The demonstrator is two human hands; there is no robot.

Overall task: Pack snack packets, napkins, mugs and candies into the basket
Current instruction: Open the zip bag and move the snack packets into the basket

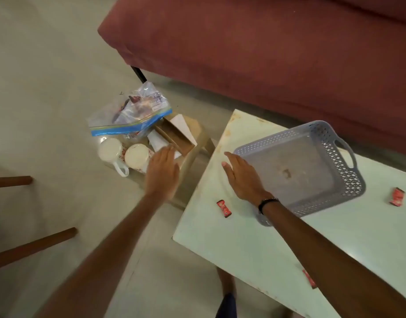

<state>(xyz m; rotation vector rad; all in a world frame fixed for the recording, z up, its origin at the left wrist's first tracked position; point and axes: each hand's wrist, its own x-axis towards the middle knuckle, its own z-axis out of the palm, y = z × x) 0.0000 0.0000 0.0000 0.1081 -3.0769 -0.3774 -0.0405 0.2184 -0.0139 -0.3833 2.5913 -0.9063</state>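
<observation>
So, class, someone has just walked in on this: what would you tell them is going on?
A person is starting to pack a grey basket that sits empty on a pale table. The left hand reaches, open, toward a low stool holding two mugs, napkins and a zip bag. The right hand, also empty, is at the basket's near corner. Three red candies lie loose on the table.

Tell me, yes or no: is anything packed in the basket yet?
No. The grey basket on the table holds nothing, while the mugs sit on the stool beside it.
</observation>
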